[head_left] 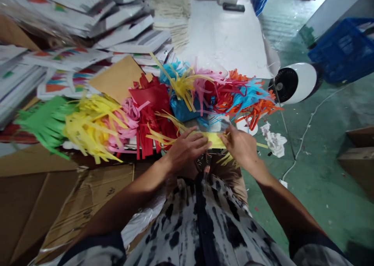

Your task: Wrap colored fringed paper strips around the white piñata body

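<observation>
A strip of yellow fringed paper stretches between my two hands at the table's front edge, with loose strands hanging below it. My left hand is closed on its left end, fingers pressed together. At the right end, my right hand pinches the paper between thumb and fingers. Just beyond lie a blue fringed paper bundle and a red fringed bundle. Pink fringe, light blue fringe and orange fringe spread behind my right hand.
Yellow fringe and green fringe lie to the left. Printed white packets pile up behind. A white sheet covers the far table. Cardboard lies lower left. A fan, cable and blue crate are at right.
</observation>
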